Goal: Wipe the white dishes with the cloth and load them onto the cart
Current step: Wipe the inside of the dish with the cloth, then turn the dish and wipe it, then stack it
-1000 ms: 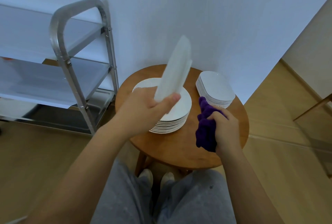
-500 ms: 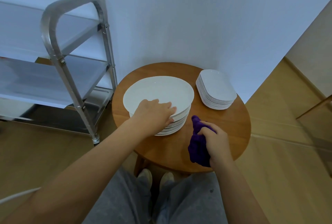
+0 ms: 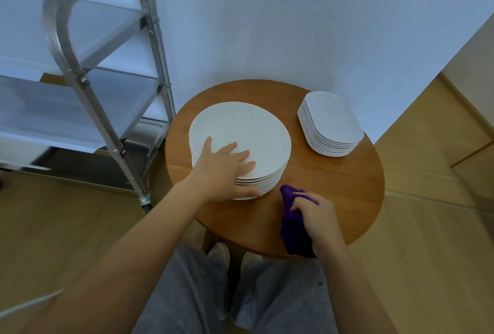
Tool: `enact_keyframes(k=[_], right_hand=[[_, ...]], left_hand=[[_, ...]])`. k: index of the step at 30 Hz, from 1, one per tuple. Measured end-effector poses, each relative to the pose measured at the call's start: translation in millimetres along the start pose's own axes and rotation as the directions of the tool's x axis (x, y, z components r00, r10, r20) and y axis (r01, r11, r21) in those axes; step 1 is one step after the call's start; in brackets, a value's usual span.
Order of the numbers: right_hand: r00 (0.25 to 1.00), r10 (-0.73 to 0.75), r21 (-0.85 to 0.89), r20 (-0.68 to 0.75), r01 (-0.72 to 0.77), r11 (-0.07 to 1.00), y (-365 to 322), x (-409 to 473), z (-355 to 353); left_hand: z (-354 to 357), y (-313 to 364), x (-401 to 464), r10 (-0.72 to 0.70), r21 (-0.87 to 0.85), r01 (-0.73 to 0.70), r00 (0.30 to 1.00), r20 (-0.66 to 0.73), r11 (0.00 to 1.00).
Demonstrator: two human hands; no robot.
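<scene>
A stack of round white plates stands on the left half of the small round wooden table. My left hand lies on the top plate with straight, spread fingers, and its thumb runs along the near side of the stack. A second stack of white rounded-rectangular plates stands at the table's far right. My right hand grips a bunched purple cloth over the table's near edge, to the right of the round stack.
A metal cart with shelves and a curved handle stands to the left of the table, against the white wall. My legs in grey trousers and my feet are below the table's near edge. Wooden floor surrounds the table.
The round plate that my left hand held up on edge now lies flat on top of the round stack, with the hand resting on it. My right hand kept hold of the cloth.
</scene>
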State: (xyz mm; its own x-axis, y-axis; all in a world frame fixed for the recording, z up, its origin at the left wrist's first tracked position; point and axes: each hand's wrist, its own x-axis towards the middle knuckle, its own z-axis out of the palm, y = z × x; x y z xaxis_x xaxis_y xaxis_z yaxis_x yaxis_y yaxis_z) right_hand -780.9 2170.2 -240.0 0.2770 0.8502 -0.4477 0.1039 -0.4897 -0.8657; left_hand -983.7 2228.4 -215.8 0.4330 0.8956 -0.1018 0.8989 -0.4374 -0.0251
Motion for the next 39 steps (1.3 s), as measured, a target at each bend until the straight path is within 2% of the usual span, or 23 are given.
enact_keyframes(k=[1, 2, 3, 4, 5, 6, 7, 8, 9, 10, 11, 14, 16, 19, 22, 30, 39], right_hand=[[1.000, -0.002, -0.016, 0.000, 0.002, 1.000, 1.4, 1.3, 0.5], [1.000, 0.006, -0.024, 0.003, -0.006, 1.000, 2.1, 2.7, 0.9], [1.000, 0.027, -0.026, 0.015, -0.027, 0.999, 2.2, 4.2, 1.1], [0.998, 0.057, -0.027, 0.038, -0.056, 0.998, 1.8, 6.0, 1.1], [0.994, 0.089, -0.035, 0.071, -0.086, 0.996, 1.3, 8.3, 1.3], [0.988, 0.121, -0.050, 0.100, -0.116, 0.992, 0.6, 10.7, 1.4], [0.982, 0.140, -0.065, 0.127, -0.132, 0.989, 0.2, 13.4, 1.9], [0.977, 0.145, -0.067, 0.156, -0.136, 0.988, 0.2, 16.2, 3.2], [0.971, 0.143, -0.052, 0.192, -0.135, 0.989, 0.9, 19.9, 4.8], [0.962, 0.146, -0.033, 0.230, -0.142, 0.989, 0.6, 23.0, 6.6], [0.951, 0.154, -0.019, 0.268, -0.154, 0.988, 0.4, 25.9, 8.4], [0.910, 0.146, 0.013, 0.389, -0.163, 0.986, 0.4, 32.8, 17.6], [0.903, 0.039, 0.069, 0.427, -0.076, 0.995, 2.4, 36.5, 25.6], [0.907, -0.127, 0.122, 0.402, 0.085, 0.989, 6.9, 42.1, 37.1], [0.904, -0.197, 0.144, 0.380, 0.153, 0.978, 9.9, 45.7, 43.8], [0.912, -0.207, 0.161, 0.354, 0.158, 0.974, -9.8, 86.1, 53.7], [0.922, -0.218, 0.142, 0.321, 0.180, 0.973, -51.8, 157.0, 76.3]], left_hand=[[5.9, 2.4, -3.8, -0.035, -0.078, 0.025, 0.989, -0.141, 0.997], [12.9, 6.3, -9.8, -0.128, -0.227, 0.056, 0.939, -0.319, 0.972], [21.1, 10.7, -16.9, -0.296, -0.436, 0.082, 0.843, -0.450, 0.896], [28.6, 15.3, -24.8, -0.517, -0.668, 0.106, 0.725, -0.455, 0.736], [35.7, 18.5, -30.9, -0.710, -0.862, 0.115, 0.626, -0.323, 0.493], [41.3, 20.9, -34.7, -0.811, -0.973, 0.110, 0.576, -0.102, 0.201], [46.4, 22.7, -35.8, -0.801, -0.992, 0.101, 0.585, 0.125, -0.081], [51.1, 23.8, -35.3, -0.725, -0.952, 0.078, 0.630, 0.278, -0.297], [54.5, 24.3, -34.0, -0.639, -0.894, 0.046, 0.683, 0.353, -0.445], [55.2, 24.1, -32.0, -0.569, -0.842, 0.016, 0.730, 0.378, -0.539], [54.0, 23.9, -29.5, -0.527, -0.806, -0.012, 0.762, 0.375, -0.592], [51.0, 22.0, -18.6, -0.501, -0.774, -0.054, 0.790, 0.353, -0.631], [53.5, 21.2, -14.1, -0.533, -0.796, -0.082, 0.783, 0.321, -0.600], [60.4, 18.2, -11.3, -0.612, -0.846, -0.134, 0.749, 0.255, -0.517], [67.0, 9.7, -6.3, -0.654, -0.862, -0.154, 0.718, 0.237, -0.483], [62.2, -21.8, 40.7, -0.636, -0.896, -0.113, 0.742, 0.212, -0.430], [48.3, -59.9, 126.0, -0.638, -0.885, -0.090, 0.727, 0.255, -0.457]])
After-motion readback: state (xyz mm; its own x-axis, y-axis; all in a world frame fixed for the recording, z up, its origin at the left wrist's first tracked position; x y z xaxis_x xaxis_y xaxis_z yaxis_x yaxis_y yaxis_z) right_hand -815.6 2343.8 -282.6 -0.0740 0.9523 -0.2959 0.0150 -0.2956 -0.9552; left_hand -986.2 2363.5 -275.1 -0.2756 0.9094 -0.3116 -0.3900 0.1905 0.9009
